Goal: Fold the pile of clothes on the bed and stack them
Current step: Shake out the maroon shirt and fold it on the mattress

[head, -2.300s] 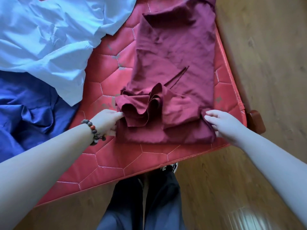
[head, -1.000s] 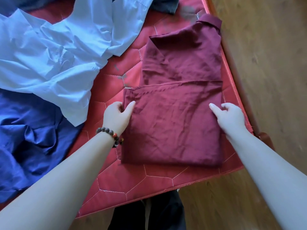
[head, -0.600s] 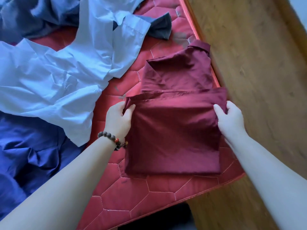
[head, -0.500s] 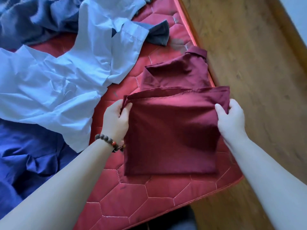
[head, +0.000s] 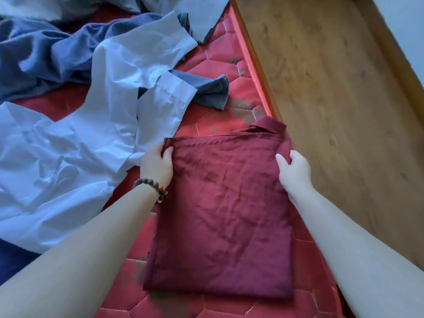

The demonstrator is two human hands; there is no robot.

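Pinching the maroon shirt (head: 220,214) at its far corners, left hand (head: 157,165) at ten o'clock, right hand (head: 294,169) at two. Fingers curled onto cloth, probably to square the fold against the mattress (head: 206,311) edge.

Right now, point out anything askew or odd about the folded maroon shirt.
The maroon shirt is folded roughly square, but its collar pokes out past the far folded edge at the right corner, near the mattress edge. Both hands grip the far corners.
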